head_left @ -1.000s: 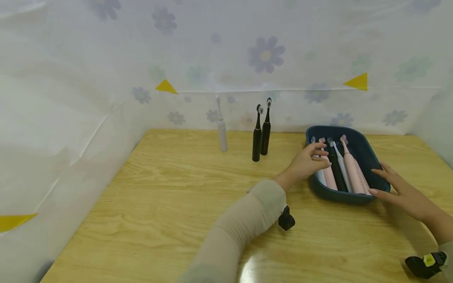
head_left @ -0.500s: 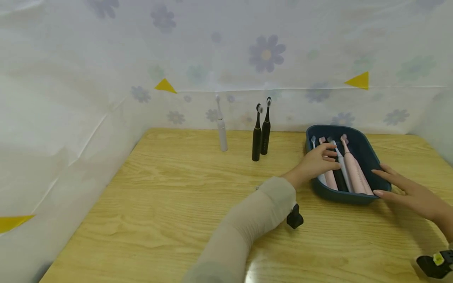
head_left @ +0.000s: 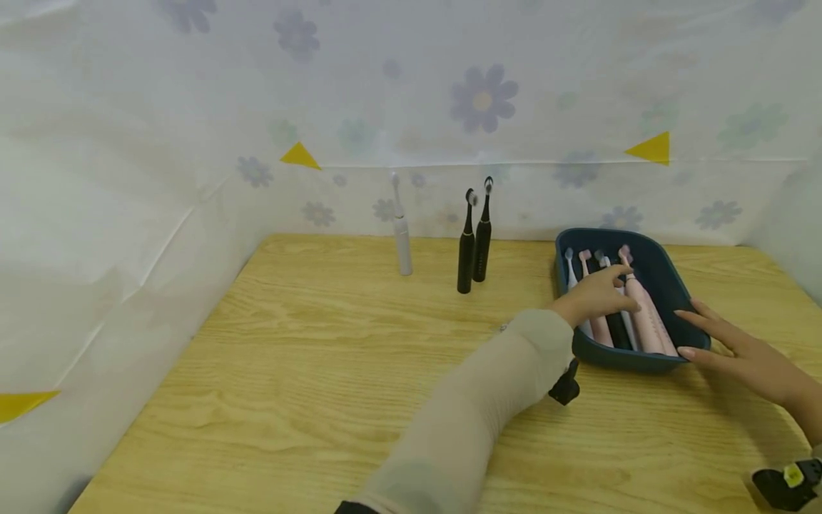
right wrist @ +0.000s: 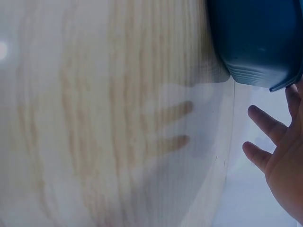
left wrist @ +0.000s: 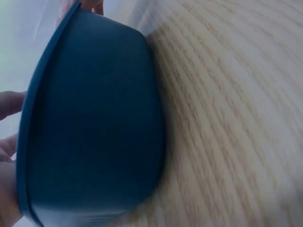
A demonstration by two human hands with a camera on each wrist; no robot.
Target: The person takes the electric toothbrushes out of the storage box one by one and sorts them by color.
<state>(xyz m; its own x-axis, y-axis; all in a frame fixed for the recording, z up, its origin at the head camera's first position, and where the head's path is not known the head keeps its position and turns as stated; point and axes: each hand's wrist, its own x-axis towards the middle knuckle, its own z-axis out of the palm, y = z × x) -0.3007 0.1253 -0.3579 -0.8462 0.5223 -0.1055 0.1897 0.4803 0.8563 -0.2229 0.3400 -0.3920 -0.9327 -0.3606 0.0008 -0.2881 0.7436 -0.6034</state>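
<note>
A dark blue bin (head_left: 673, 275) holds several electric toothbrushes lying side by side: white, pink, black and pale ones. Over it reaches my left hand (head_left: 594, 294), its fingertips right at the upper part of a pink toothbrush (head_left: 644, 314) and nothing gripped between them. That hand covers the middle of the pale and black toothbrushes (head_left: 618, 333). My right hand (head_left: 748, 355) rests at the bin's near right corner, thumb and fingers spread straight along the rim. In the right wrist view, two of its fingers (right wrist: 267, 125) stand out free below the bin.
Left of the bin, two black electric toothbrushes (head_left: 465, 260) stand upright close together on the wooden table (head_left: 289, 371). A white electric toothbrush (head_left: 402, 246) stands farther left. Behind the table hangs a flowered white sheet (head_left: 385, 93) with yellow triangles on it.
My left hand has moved to the right across the bin, from the leftmost toothbrushes to the pink one. My right hand has shifted slightly at the rim, and the standing toothbrushes have not moved.
</note>
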